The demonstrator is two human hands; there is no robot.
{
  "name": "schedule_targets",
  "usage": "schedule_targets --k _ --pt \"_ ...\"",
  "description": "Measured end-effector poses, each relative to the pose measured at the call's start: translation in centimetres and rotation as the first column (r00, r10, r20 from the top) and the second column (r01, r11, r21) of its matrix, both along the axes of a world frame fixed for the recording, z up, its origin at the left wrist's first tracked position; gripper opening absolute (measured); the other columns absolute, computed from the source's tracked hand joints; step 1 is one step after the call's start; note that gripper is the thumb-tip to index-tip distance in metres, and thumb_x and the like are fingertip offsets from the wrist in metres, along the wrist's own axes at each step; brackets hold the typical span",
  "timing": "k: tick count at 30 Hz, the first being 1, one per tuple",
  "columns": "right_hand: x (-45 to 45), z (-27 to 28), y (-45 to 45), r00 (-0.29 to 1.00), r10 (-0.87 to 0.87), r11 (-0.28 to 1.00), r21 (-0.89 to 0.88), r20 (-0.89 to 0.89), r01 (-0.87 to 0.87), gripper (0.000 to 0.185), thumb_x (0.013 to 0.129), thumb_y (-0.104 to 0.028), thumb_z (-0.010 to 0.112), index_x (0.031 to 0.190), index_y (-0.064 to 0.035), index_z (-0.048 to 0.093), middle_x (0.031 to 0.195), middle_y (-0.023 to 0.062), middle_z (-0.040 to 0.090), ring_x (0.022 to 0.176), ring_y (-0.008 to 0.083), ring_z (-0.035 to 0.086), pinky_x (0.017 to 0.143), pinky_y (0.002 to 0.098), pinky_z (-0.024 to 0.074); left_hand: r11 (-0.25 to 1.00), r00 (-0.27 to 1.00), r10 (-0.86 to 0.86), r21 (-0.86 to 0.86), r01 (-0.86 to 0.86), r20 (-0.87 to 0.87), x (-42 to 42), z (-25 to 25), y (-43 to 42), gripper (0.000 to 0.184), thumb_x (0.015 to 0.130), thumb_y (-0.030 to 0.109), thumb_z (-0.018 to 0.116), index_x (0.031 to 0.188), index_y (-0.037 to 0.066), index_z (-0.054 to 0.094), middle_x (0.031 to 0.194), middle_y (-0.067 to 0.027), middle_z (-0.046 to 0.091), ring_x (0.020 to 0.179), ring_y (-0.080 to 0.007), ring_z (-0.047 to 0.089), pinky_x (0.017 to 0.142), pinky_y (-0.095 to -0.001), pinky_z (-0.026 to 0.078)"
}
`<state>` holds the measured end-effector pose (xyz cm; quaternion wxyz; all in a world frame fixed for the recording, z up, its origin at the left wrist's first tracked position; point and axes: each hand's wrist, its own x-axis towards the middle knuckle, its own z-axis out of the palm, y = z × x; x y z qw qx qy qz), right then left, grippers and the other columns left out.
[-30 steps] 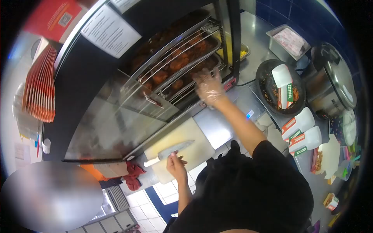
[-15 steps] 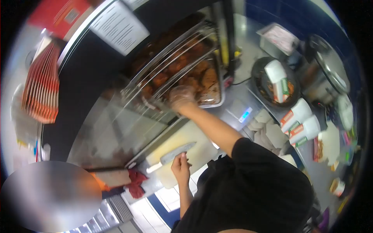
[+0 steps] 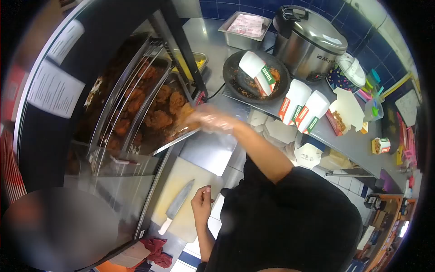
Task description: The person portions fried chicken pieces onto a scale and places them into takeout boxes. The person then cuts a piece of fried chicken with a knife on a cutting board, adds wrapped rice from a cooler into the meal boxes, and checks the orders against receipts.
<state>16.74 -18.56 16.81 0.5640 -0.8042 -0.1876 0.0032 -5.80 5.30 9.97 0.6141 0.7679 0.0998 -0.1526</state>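
Note:
My right hand point(image 3: 213, 120), in a clear plastic glove and blurred by motion, is at the right edge of a metal tray point(image 3: 176, 142) in a display warmer. Its fingers are closed on a golden piece of fried chicken point(image 3: 184, 115). More browned fried chicken pieces point(image 3: 158, 119) lie in the tray. My left hand point(image 3: 202, 202) is bare, its fingers curled and thumb folded in, with nothing visible in it. It hovers by the right edge of a cutting board point(image 3: 183, 224). A knife point(image 3: 180, 199) with a white handle lies on the board, left of that hand.
Beyond the warmer stand a black pan point(image 3: 233, 88) with a carton in it, a rice cooker point(image 3: 308, 43) and a lidded metal container point(image 3: 235, 40). Printed cartons point(image 3: 312, 109) and an open box point(image 3: 346, 109) line the right counter. A red cloth point(image 3: 156, 251) lies below the board.
The view has swung right. My right hand has moved from over the chicken to the tray's edge, with a piece now visible at its fingers. The left hand remains by the board.

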Motion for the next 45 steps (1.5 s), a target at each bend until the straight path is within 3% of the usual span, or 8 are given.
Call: schedule_targets --k 2,12,23,27,29,33,43,45 --pt "-1.9 2.1 -5.4 0.795 -0.163 0.929 0.181 -0.584 0.323 0.038 0.082 -0.042 0.067 0.105 -0.0121 0.074 0.096 0.0076 0.07 0.085 0.0199 0.064 0.07 0.0357 0.0512 0.995 0.996 -0.082 0.05 0.083 -0.021 1.5 0.1 -2.1 0.029 0.1 0.026 0.061 0.109 -0.001 0.069 0.088 -0.0085 0.071 0.065 -0.0106 0.061 0.063 -0.0272 0.051" --pt "5.6 -9.9 -26.1 0.701 -0.527 0.81 -0.035 -0.481 0.585 0.041 0.085 -0.032 0.062 0.11 -0.0004 0.068 0.094 0.0122 0.069 0.08 0.0225 0.065 0.07 0.0354 0.0506 0.582 0.423 -0.77 0.798 0.156 0.479 25.9 -1.1 -29.6 0.034 0.082 0.008 0.06 0.116 0.007 0.068 0.115 -0.0108 0.068 0.113 -0.0307 0.058 0.096 -0.0448 0.046" --pt "6.1 -12.1 -31.2 0.654 -0.64 0.75 -0.142 -0.403 0.646 0.046 0.088 -0.038 0.06 0.112 0.0011 0.066 0.107 0.0243 0.069 0.104 0.0401 0.065 0.091 0.0449 0.0486 -0.114 0.03 -0.993 0.987 0.11 -0.118 35.0 -1.8 -36.3 0.024 0.087 0.017 0.062 0.109 0.011 0.07 0.117 -0.0038 0.066 0.116 -0.0264 0.055 0.115 -0.0586 0.026" --pt "4.6 -11.8 -30.7 0.743 -0.557 0.83 -0.232 -0.37 0.507 0.045 0.089 -0.037 0.058 0.121 -0.0057 0.066 0.119 0.0215 0.067 0.109 0.0383 0.064 0.094 0.0452 0.0479 0.431 0.213 -0.897 0.873 0.229 0.387 34.4 -0.3 -33.2 0.038 0.09 0.018 0.068 0.125 0.01 0.056 0.118 -0.0035 0.066 0.112 -0.0286 0.059 0.112 -0.0562 0.033" --pt "4.2 -12.2 -30.1 0.835 -0.49 0.858 -0.31 -0.251 0.41 0.046 0.09 -0.035 0.058 0.127 -0.008 0.064 0.122 0.021 0.066 0.112 0.0365 0.063 0.097 0.0433 0.0479 0.978 0.918 -0.165 -0.058 0.198 0.361 34.2 -1.3 -32.9 0.028 0.097 0.022 0.064 0.118 0.006 0.057 0.114 -0.0101 0.066 0.103 -0.0267 0.062 0.099 -0.0458 0.046" --pt "4.0 -10.2 -30.2 0.708 -0.449 0.892 -0.226 -0.545 0.392 0.04 0.091 -0.027 0.06 0.126 -0.0089 0.066 0.116 0.0195 0.07 0.11 0.0364 0.065 0.099 0.0404 0.0486 0.548 0.937 0.306 -0.774 -0.318 -0.168 36.3 -1.4 -35.1 0.02 0.099 0.023 0.061 0.098 0.005 0.055 0.091 -0.0079 0.061 0.083 -0.0214 0.06 0.079 -0.0354 0.051" --pt "2.9 -18.0 -30.0 0.762 -0.179 0.275 0.712 -0.622 0.646 0.018 0.09 -0.016 0.067 0.088 -0.0005 0.057 0.082 0.0146 0.065 0.072 0.0241 0.065 0.066 0.0387 0.0527 0.967 0.954 -0.009 -0.241 0.085 0.299 33.0 -1.3 -42.9 0.019 0.084 0.011 0.068 0.073 -0.001 0.059 0.058 -0.0045 0.06 0.049 -0.0117 0.055 0.049 -0.0306 0.043" --pt "2.2 -15.0 -30.4 0.657 -0.73 0.679 -0.298 -0.185 0.671 0.017 0.09 -0.015 0.065 0.087 0.0 0.057 0.087 0.0221 0.064 0.079 0.0361 0.065 0.071 0.0442 0.0522 0.987 0.954 -0.068 -0.117 0.106 0.292 34.1 1.1 -43.4 0.018 0.085 0.008 0.068 0.072 -0.001 0.059 0.056 -0.0038 0.058 0.047 -0.0111 0.054 0.046 -0.0308 0.042"
